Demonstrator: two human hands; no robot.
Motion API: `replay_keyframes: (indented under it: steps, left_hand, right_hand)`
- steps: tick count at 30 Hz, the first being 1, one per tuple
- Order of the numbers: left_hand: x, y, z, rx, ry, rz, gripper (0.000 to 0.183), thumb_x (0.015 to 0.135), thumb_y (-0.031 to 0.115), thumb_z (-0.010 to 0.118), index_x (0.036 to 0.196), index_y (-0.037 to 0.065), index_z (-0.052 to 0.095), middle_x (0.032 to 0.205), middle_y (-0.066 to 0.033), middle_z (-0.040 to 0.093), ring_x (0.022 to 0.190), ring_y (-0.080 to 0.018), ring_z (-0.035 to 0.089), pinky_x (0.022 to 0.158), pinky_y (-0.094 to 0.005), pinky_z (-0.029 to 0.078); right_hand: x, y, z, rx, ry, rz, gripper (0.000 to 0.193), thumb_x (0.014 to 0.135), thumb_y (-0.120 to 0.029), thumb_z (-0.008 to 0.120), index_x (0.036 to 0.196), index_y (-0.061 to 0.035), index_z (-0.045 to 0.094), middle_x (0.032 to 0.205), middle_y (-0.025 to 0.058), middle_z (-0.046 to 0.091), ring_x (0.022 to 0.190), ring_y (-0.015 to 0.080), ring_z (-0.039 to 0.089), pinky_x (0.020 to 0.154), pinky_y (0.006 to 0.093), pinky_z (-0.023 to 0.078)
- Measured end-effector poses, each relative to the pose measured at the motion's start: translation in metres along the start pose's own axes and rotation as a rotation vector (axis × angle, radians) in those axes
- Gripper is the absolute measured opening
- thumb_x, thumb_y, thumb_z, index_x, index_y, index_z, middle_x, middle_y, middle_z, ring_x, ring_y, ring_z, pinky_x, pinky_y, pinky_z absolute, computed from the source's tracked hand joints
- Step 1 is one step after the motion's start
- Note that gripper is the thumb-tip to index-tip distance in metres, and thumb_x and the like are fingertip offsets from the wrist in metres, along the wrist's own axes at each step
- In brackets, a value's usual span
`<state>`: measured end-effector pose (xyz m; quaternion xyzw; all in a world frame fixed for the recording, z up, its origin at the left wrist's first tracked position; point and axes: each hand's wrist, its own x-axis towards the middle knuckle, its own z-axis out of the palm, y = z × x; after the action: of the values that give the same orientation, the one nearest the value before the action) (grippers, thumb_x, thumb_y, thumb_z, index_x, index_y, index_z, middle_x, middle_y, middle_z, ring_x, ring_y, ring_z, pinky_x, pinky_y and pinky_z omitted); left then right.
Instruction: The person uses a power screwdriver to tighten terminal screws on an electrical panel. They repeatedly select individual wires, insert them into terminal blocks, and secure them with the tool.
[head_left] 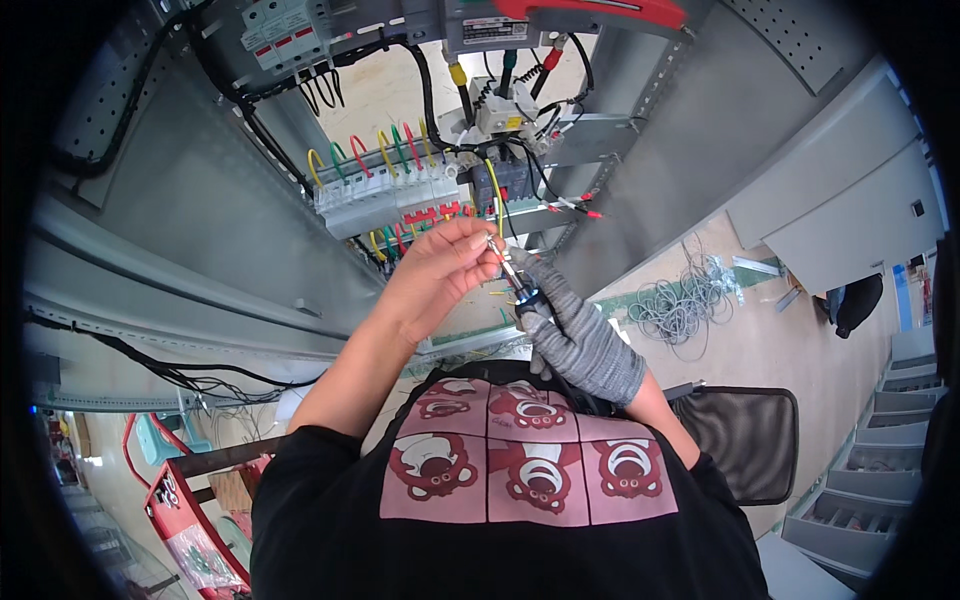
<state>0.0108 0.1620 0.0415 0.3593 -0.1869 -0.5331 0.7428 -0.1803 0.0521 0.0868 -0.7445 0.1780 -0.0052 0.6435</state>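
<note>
My bare left hand (440, 268) pinches a small metal piece, perhaps a screw (490, 240), between thumb and fingertips. In a grey knit glove, my right hand (588, 345) is closed around a dark-handled screwdriver (524, 290). Its shaft slants up to the left, and its tip meets the fingers of my left hand. Just beyond my hands hangs a yellow-green wire (496, 195). Past it, a row of white circuit breakers (385, 200) carries looped yellow, green and red wires. A dark grey switch block (505, 182) sits to the right of that row.
Grey metal cabinet walls (235, 200) flank the work on both sides. Overhead is a large breaker with a red part (600, 10). Coiled grey cable (685, 305) lies on the floor at right, near a black mesh chair back (740, 445). A red-framed cart (190, 530) stands lower left.
</note>
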Motion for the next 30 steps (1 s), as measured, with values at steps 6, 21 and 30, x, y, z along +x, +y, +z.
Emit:
replay_keyframes:
  steps: [6, 21, 30]
  left_hand:
    - [0.0, -0.009, 0.016, -0.038, 0.052, 0.029, 0.018, 0.094, 0.009, 0.064, 0.111, 0.003, 0.063, 0.099, -0.0061, 0.067, 0.086, -0.0109, 0.064, 0.081, -0.0241, 0.055]
    - [0.024, -0.036, 0.045, 0.337, 0.134, 0.045, 0.006, 0.094, 0.01, 0.064, 0.096, 0.006, 0.06, 0.087, -0.0031, 0.065, 0.081, -0.0107, 0.064, 0.073, -0.0242, 0.055]
    - [0.057, 0.032, 0.072, 1.482, -0.094, 0.743, 0.01, 0.089, 0.007, 0.065, 0.097, 0.003, 0.062, 0.093, -0.0051, 0.064, 0.082, -0.0207, 0.061, 0.077, -0.0327, 0.049]
  right_hand:
    - [0.001, 0.0, -0.013, -0.169, 0.044, -0.157, 0.064, 0.091, -0.006, 0.05, 0.152, -0.0067, 0.028, 0.105, 0.0236, 0.061, 0.085, 0.0332, 0.063, 0.08, 0.0382, 0.052]
    - [-0.002, 0.037, -0.045, -0.049, 0.184, -0.247, 0.05, 0.097, -0.009, 0.048, 0.146, -0.0106, 0.04, 0.097, 0.0154, 0.064, 0.082, 0.0199, 0.065, 0.076, 0.0334, 0.052]
    - [-0.015, 0.057, -0.07, 0.119, 0.341, -0.286, 0.047, 0.099, -0.007, 0.046, 0.146, -0.0107, 0.042, 0.093, 0.0019, 0.056, 0.08, 0.0076, 0.051, 0.078, 0.0245, 0.047]
